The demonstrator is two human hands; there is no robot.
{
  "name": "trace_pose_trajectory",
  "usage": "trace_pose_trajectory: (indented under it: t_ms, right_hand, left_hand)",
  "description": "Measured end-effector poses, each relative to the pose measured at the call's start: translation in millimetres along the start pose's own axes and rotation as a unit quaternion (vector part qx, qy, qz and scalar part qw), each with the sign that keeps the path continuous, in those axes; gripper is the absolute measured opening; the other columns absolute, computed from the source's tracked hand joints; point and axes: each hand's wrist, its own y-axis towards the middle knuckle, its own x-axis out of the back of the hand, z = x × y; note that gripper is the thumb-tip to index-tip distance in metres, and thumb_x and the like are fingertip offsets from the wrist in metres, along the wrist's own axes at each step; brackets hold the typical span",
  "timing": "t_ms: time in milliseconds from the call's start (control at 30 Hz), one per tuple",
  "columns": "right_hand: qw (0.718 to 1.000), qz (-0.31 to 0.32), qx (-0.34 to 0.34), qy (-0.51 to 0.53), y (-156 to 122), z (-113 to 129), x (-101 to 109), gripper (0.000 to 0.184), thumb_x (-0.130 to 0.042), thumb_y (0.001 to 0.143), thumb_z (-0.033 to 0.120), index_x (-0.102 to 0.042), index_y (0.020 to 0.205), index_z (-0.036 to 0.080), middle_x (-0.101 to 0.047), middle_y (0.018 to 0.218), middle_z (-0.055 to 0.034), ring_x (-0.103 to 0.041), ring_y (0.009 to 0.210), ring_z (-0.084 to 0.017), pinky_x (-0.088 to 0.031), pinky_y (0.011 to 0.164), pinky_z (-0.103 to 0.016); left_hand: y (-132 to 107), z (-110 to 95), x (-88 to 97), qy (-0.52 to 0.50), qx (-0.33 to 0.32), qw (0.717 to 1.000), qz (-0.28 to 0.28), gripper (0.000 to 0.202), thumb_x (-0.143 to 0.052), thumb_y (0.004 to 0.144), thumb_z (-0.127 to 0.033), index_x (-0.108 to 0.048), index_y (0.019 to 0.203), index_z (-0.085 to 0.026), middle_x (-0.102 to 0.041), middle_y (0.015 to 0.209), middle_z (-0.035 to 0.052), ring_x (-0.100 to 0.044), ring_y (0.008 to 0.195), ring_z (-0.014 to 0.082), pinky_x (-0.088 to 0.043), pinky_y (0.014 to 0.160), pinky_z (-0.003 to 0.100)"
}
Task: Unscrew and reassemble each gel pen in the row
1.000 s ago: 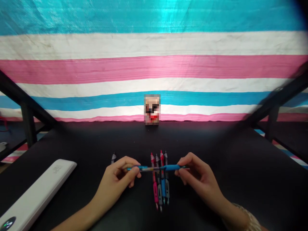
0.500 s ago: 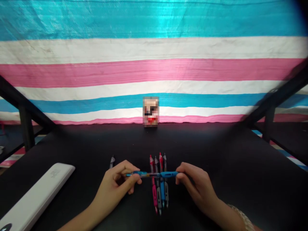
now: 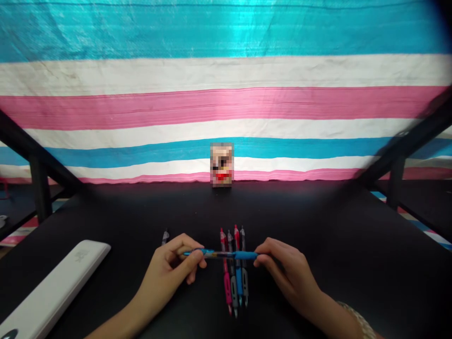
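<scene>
I hold a blue pen (image 3: 226, 255) level and sideways between both hands, just above the black table (image 3: 318, 235). My left hand (image 3: 172, 270) pinches its thin clip end. My right hand (image 3: 286, 273) grips the blue rubber end. Under the pen lie several pens (image 3: 235, 282) side by side, pointing toward me: pink, grey, blue and dark grey ones. One more pen (image 3: 164, 236) lies beyond my left hand, mostly hidden.
A long white case (image 3: 52, 287) lies at the near left. A small blurred card (image 3: 222, 165) stands at the table's back edge against a striped blue, white and pink cloth (image 3: 226, 94). Black frame bars (image 3: 38, 165) slant on both sides.
The blue pen has dropped a little toward the row of pens, and my hands have closed in slightly along it. The view has tilted down a touch.
</scene>
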Motion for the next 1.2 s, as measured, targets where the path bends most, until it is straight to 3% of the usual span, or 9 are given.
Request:
trace_pose_trajectory:
  t_ms: [67,167,267,367,533,600,700,900,1200]
  right_hand:
    - [1.000,0.007,-0.003,0.007,-0.9,-1.2,-1.2,0.008,-0.057,0.099,0.022,-0.063,0.103,0.024,-0.068,0.076,-0.0003,-0.062,0.060,-0.016,-0.050,0.058,-0.026]
    - [1.000,-0.013,-0.005,0.006,-3.4,-4.7,-6.7,0.028,-0.062,0.095,0.018,-0.056,0.122,0.026,-0.071,0.087,-0.0009,-0.062,0.060,-0.015,-0.051,0.058,-0.025]
    - [1.000,-0.019,0.011,0.001,-3.8,-5.3,-7.8,0.011,-0.054,0.098,0.015,-0.059,0.103,0.024,-0.067,0.082,-0.0008,-0.061,0.062,-0.014,-0.049,0.059,-0.025]
    - [1.000,0.013,0.010,0.005,-2.2,-2.5,-3.3,0.019,-0.046,0.102,0.019,-0.060,0.089,0.022,-0.061,0.073,-0.0005,-0.057,0.061,-0.016,-0.046,0.057,-0.026]
    - [1.000,-0.002,0.014,-0.012,-1.9,-1.6,-1.9,0.008,-0.055,0.099,0.021,-0.060,0.106,0.021,-0.063,0.081,-0.0019,-0.055,0.061,-0.015,-0.046,0.057,-0.026]
    - [0.999,0.000,0.026,-0.023,-1.7,-1.4,-2.5,0.007,-0.053,0.100,0.018,-0.059,0.099,0.021,-0.060,0.077,-0.0011,-0.053,0.061,-0.015,-0.043,0.056,-0.026]
    - [0.998,0.029,0.045,-0.015,-0.4,0.7,-1.1,0.020,-0.045,0.102,0.017,-0.057,0.087,0.020,-0.055,0.070,-0.0010,-0.052,0.063,-0.016,-0.041,0.056,-0.027]
    - [0.998,0.018,0.059,-0.027,-0.2,-0.3,-1.0,0.006,-0.053,0.101,0.019,-0.058,0.099,0.019,-0.057,0.074,-0.0014,-0.051,0.063,-0.016,-0.039,0.056,-0.026]
    - [0.996,0.044,0.061,-0.049,0.4,-2.6,-3.1,0.026,-0.039,0.105,0.017,-0.050,0.081,0.020,-0.051,0.068,-0.0003,-0.046,0.061,-0.016,-0.032,0.056,-0.028]
  left_hand:
    - [0.2,1.5,0.5,-0.006,-0.001,1.000,0.003,0.027,-0.072,0.086,-0.042,-0.068,0.085,-0.016,-0.072,0.067,0.0022,-0.054,0.045,0.0079,-0.042,0.046,0.019]
    - [0.7,3.2,1.7,-0.007,-0.002,1.000,-0.006,0.028,-0.072,0.087,-0.043,-0.069,0.084,-0.015,-0.071,0.067,0.0015,-0.052,0.045,0.0070,-0.041,0.047,0.019]
    - [0.7,4.1,1.8,-0.013,0.007,1.000,-0.007,0.029,-0.073,0.085,-0.044,-0.069,0.083,-0.015,-0.071,0.066,0.0012,-0.052,0.045,0.0067,-0.040,0.047,0.018]
    - [0.1,4.5,0.6,-0.023,0.011,1.000,0.002,0.031,-0.074,0.084,-0.046,-0.069,0.083,-0.015,-0.071,0.065,0.0016,-0.052,0.043,0.0070,-0.039,0.046,0.019]
    - [0.1,5.2,-0.4,-0.027,0.011,1.000,-0.005,0.031,-0.074,0.084,-0.046,-0.069,0.082,-0.016,-0.071,0.065,0.0023,-0.052,0.042,0.0073,-0.038,0.044,0.019]
    - [0.6,6.2,-0.3,-0.026,0.009,1.000,-0.003,0.031,-0.074,0.084,-0.046,-0.069,0.082,-0.016,-0.071,0.065,0.0023,-0.052,0.042,0.0072,-0.038,0.045,0.019]
    - [1.3,7.7,-0.4,-0.031,0.009,0.999,0.006,0.031,-0.074,0.084,-0.046,-0.068,0.081,-0.016,-0.071,0.064,0.0023,-0.052,0.042,0.0072,-0.038,0.044,0.018]
    - [1.0,5.4,-1.0,-0.023,0.013,1.000,0.003,0.030,-0.073,0.085,-0.045,-0.069,0.083,-0.016,-0.072,0.066,0.0024,-0.052,0.043,0.0069,-0.039,0.045,0.018]
    - [-2.1,3.4,-1.9,0.030,-0.010,0.999,0.019,0.019,-0.071,0.087,-0.036,-0.068,0.087,-0.017,-0.072,0.067,0.0024,-0.055,0.048,0.0088,-0.044,0.047,0.018]
